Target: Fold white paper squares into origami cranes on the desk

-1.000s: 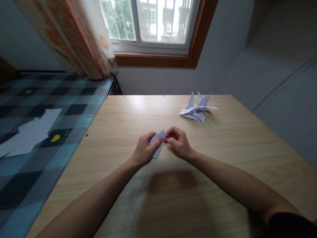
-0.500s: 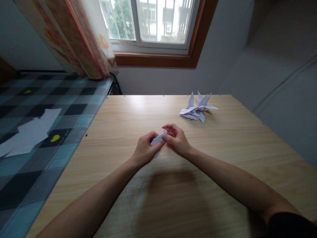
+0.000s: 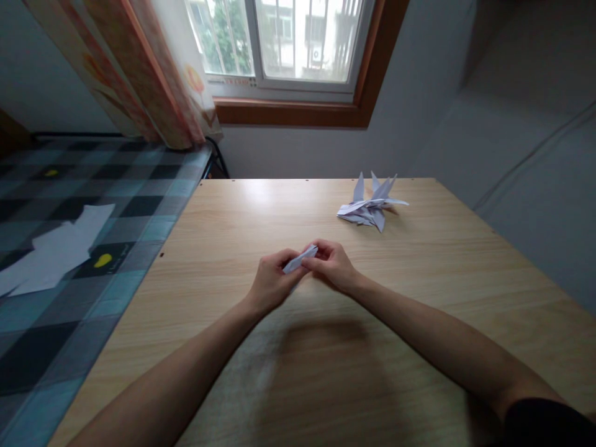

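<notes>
A small folded piece of white paper [image 3: 299, 259] is held between my two hands, a little above the middle of the wooden table. My left hand [image 3: 274, 277] grips its left end, thumb along the near side. With thumb and fingers closed, my right hand [image 3: 333, 266] pinches its right end. Parts of the paper are hidden behind my fingers. Beyond my right hand, a pile of folded white paper pieces [image 3: 367, 211] with pointed tips lies on the table.
The wooden table [image 3: 209, 217] reaches back towards the wall below a window [image 3: 302, 43]. On the left is a bed with a checked cover [image 3: 153, 186], where white paper sheets [image 3: 60, 251] lie. A curtain [image 3: 153, 74] hangs over the bed's far end.
My right hand's fingers have closed in on the paper's right end; before, they were raised and more spread. The paper's upper edge is turned slightly. My left hand has hardly moved.
</notes>
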Motion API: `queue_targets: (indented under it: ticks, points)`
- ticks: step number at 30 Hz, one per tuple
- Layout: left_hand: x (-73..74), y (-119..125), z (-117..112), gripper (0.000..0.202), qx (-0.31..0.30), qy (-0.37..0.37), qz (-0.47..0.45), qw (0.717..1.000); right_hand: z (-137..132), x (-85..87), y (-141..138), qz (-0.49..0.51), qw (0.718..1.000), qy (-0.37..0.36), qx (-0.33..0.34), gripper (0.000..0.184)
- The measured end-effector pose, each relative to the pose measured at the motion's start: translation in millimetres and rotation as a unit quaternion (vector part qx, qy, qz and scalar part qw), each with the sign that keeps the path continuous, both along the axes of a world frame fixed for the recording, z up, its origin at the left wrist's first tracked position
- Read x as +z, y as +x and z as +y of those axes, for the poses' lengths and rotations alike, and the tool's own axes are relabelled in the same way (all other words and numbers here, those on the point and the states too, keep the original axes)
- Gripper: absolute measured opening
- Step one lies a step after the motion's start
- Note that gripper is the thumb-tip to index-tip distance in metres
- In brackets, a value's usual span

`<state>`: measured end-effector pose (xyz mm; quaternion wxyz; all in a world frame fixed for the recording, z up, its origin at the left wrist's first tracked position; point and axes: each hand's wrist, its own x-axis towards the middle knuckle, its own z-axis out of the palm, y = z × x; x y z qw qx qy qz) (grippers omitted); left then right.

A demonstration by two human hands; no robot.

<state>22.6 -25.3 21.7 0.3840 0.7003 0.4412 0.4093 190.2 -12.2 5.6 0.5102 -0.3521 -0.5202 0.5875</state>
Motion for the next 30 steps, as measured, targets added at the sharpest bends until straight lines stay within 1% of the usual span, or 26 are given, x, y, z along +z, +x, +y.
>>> queue_targets:
  ticks: [4,7,9,11,12,13,15,17,18,20,22,25,30]
  points:
    - [2.4,2.0,-0.8,0.028,0.048,-0.005,0.012,0.999,0.2,-5.6,-1.7,-0.02,0.998,0.024,-0.061,0.036]
    - [2.5,2.1,1.0,0.026,0.072,0.003,0.014,0.997,1.7,-9.2,-0.8,-0.052,0.993,0.039,-0.101,0.037]
    - [1.7,1.8,2.1,0.026,0.114,0.032,0.009,0.993,1.8,-9.7,0.4,-0.078,0.985,0.058,-0.14,0.036]
    - [1.5,1.6,1.8,0.024,0.157,0.08,0.014,0.984,-0.6,-7.5,1.0,-0.104,0.972,0.088,-0.19,0.035]
    - [1.9,1.5,1.0,0.021,0.16,0.102,0.021,0.982,-3.0,-5.4,0.8,-0.119,0.963,0.108,-0.215,0.035]
    - [2.6,1.4,-0.3,0.018,0.143,0.116,0.03,0.982,-6.1,-2.9,0.2,-0.136,0.953,0.13,-0.236,0.034]
    - [4.6,1.2,-3.2,0.023,0.064,0.124,0.036,0.989,-13.3,2.7,-1.7,-0.17,0.936,0.181,-0.251,0.029]
    - [6.4,0.6,-5.2,0.029,-0.018,0.109,0.022,0.994,-19.8,7.2,-3.6,-0.196,0.925,0.232,-0.227,0.023]
    - [6.8,0.0,-5.5,0.031,-0.044,0.095,0.013,0.994,-22.2,8.7,-4.3,-0.203,0.924,0.252,-0.205,0.021]
    - [6.7,-1.5,-4.7,0.033,-0.068,0.057,-0.001,0.996,-24.4,9.9,-4.8,-0.202,0.927,0.278,-0.149,0.018]
    - [5.5,-3.2,-2.9,0.036,-0.079,0.021,-0.007,0.997,-24.1,9.9,-4.2,-0.185,0.935,0.289,-0.09,0.023]
    - [3.1,-5.3,-0.4,0.039,-0.092,0.004,-0.019,0.996,-22.1,9.3,-2.9,-0.155,0.947,0.278,-0.032,0.033]
    - [0.1,-6.9,1.7,0.036,-0.117,-0.009,-0.056,0.991,-19.8,6.5,-1.7,-0.11,0.971,0.214,0.0,0.036]
